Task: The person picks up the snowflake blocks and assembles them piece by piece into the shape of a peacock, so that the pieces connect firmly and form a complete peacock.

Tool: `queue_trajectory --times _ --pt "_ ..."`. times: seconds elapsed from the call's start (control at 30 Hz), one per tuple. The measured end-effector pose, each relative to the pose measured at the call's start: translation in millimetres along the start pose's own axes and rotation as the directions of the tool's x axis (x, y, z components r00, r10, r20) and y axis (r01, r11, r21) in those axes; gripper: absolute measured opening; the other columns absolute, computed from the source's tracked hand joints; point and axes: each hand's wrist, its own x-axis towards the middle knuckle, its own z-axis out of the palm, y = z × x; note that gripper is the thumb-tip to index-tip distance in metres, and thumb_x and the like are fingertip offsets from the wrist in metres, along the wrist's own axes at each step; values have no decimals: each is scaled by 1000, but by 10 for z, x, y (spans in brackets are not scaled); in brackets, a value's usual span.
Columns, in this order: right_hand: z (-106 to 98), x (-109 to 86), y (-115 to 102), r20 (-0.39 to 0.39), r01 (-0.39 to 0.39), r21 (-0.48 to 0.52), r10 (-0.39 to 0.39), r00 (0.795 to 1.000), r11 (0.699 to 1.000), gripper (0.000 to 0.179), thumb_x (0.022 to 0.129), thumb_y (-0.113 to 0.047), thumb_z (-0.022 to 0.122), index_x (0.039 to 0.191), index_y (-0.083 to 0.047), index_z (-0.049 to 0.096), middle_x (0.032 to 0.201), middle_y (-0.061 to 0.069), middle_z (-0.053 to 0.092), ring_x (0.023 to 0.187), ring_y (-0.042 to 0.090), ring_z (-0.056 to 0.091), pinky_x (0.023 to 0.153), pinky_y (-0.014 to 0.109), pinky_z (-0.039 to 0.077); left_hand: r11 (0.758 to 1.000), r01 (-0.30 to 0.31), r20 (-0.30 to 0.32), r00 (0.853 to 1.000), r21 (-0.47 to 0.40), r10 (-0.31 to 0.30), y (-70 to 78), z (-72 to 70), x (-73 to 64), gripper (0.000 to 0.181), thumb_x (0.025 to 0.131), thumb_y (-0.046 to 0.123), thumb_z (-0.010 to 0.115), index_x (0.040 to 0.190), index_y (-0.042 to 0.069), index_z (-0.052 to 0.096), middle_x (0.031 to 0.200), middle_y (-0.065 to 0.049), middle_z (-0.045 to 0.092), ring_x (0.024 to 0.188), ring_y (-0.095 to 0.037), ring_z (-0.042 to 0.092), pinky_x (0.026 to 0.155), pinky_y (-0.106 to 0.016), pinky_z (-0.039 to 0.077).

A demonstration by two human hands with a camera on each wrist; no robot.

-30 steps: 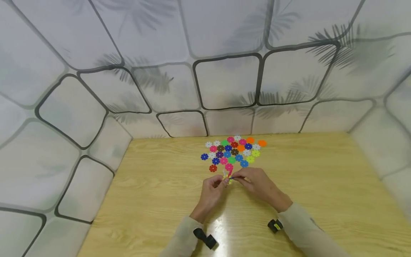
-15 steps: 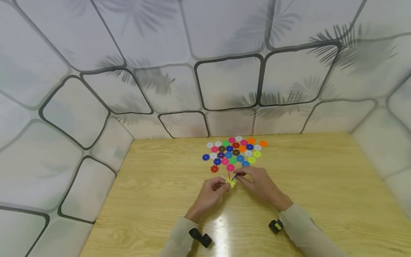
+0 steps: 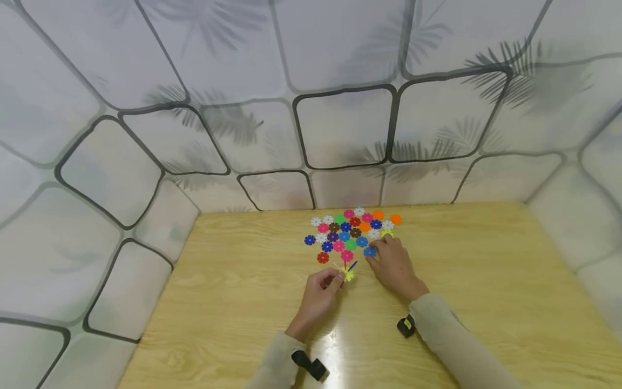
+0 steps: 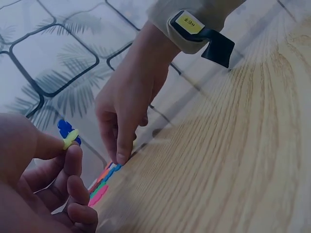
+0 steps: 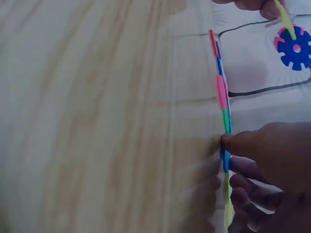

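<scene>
My left hand (image 3: 318,296) pinches a yellow notched interlocking disc (image 3: 348,274) between thumb and fingers. Slotted into its rim are a dark blue disc (image 5: 297,51), a pink disc (image 3: 345,265) and a white disc (image 3: 336,265), fanned out on the far side. To the right, my right hand (image 3: 394,267) is down at the near right edge of a spread of loose discs. Its thumb and fingertips pinch a light blue disc (image 3: 370,252) lying there. The left wrist view shows those fingertips at the blue edge, close over the wood.
Several loose notched discs in many colours lie flat beyond the hands, among them a red disc (image 3: 323,257) and an orange disc (image 3: 396,219). The wooden table (image 3: 233,302) meets a patterned wall (image 3: 347,129) behind them. Each sleeve carries a black wrist strap.
The right hand has let go of the dark blue disc, now standing in the yellow one, and moved right to the loose light blue disc. The left hand keeps its grip, nearly in place.
</scene>
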Motion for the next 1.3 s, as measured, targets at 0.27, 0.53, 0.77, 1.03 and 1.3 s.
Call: queue_trajectory --times 0.27,0.53,0.77,1.03,1.3 --pt "-124 -142 5 35 18 352 -32 999 936 12 99 -9 80 106 -6 72 98 6 75 88 15 68 80 27 60 1000 15 -29 999 -16 -16 -1 9 6 23 108 15 66 97 -3 75 93 -18 74 75 -5 57 71 -18 47" --pt "-94 -416 -56 -120 197 467 -159 980 862 11 100 -10 80 108 -17 81 101 -3 85 87 3 76 81 24 64 1000 -1 -42 999 -24 0 -5 33 45 25 110 15 65 97 -3 75 90 -14 74 75 -5 59 70 -18 47" --pt "-78 -503 -142 -190 280 457 -215 958 844 10 98 -8 81 106 -14 82 100 -1 85 86 6 78 79 25 65 999 12 -25 1000 -36 -13 -23 50 37 27 111 15 63 95 -5 74 89 -10 72 76 -3 59 68 -17 46" --pt "-101 -508 -172 -207 349 395 -287 935 850 13 96 -3 82 106 -12 83 102 0 85 90 9 80 82 25 65 997 28 -32 999 -69 -30 20 59 29 26 109 11 64 97 -10 75 85 -9 72 72 -1 58 65 -16 44" --pt "-88 -502 -204 -286 466 323 -384 878 824 21 89 7 84 103 -9 84 100 4 85 90 15 82 84 21 64 1000 11 -35 999 -12 -12 66 68 1 26 108 10 65 91 -8 74 80 0 68 69 -3 54 62 -17 43"
